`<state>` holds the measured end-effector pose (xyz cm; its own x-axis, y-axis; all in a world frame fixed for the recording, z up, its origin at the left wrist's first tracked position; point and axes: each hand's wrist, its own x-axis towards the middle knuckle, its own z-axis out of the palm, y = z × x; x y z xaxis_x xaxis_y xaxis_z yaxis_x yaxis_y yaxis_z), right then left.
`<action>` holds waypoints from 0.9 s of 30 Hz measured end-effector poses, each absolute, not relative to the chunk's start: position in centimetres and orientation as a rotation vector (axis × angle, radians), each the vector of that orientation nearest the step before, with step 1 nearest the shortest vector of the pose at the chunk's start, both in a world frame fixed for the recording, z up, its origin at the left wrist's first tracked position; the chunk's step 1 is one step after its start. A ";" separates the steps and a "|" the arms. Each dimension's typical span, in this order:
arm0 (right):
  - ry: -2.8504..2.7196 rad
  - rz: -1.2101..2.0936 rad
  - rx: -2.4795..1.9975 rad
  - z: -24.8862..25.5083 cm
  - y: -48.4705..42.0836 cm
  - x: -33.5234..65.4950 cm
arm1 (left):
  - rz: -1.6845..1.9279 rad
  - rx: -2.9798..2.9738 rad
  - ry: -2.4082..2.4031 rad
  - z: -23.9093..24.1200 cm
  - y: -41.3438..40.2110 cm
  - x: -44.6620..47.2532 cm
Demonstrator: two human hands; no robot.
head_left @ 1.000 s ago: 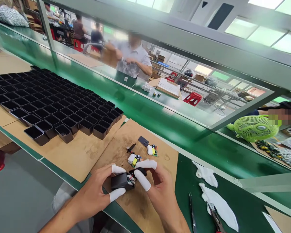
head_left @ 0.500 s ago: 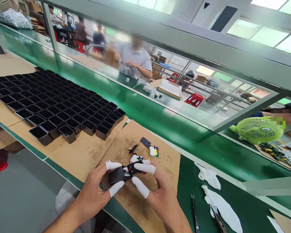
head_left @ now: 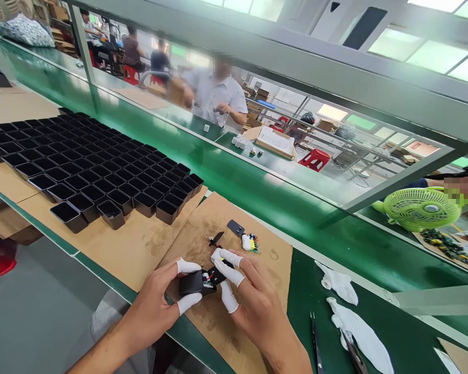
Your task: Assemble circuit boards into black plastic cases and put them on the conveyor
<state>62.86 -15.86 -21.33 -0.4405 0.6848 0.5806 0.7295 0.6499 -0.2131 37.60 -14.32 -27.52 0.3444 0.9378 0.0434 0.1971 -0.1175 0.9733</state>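
Observation:
My left hand (head_left: 161,304), with white finger cots on thumb and forefinger, pinches a small black plastic case (head_left: 192,283) just above a brown cardboard sheet (head_left: 242,317). My right hand (head_left: 253,301), also in finger cots, presses a black lid with red and white wires (head_left: 216,274) against the case's open end. Just beyond my fingers lie a small circuit board with a white part (head_left: 248,242), a flat black cover (head_left: 235,227) and a small black piece (head_left: 217,238).
Several rows of empty black cases (head_left: 81,169) stand on cardboard at the left. White cloths (head_left: 354,327) and tweezers (head_left: 315,345) lie on the green bench at the right. A green conveyor (head_left: 257,197) runs behind. A green fan (head_left: 419,209) and other people are beyond.
My right hand's fingers have curled down onto the lid, pushing it closer into the case. Both hands with the case shifted slightly away from me.

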 end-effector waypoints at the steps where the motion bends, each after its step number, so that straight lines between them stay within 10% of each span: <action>1: -2.206 -0.070 -1.085 -21.3 -15.9 62.9 | 0.882 1.554 1.056 -27.5 -14.3 37.6; 27: -1.667 0.549 -1.322 -21.8 -16.8 61.7 | 0.795 1.531 0.947 -27.7 -14.4 37.3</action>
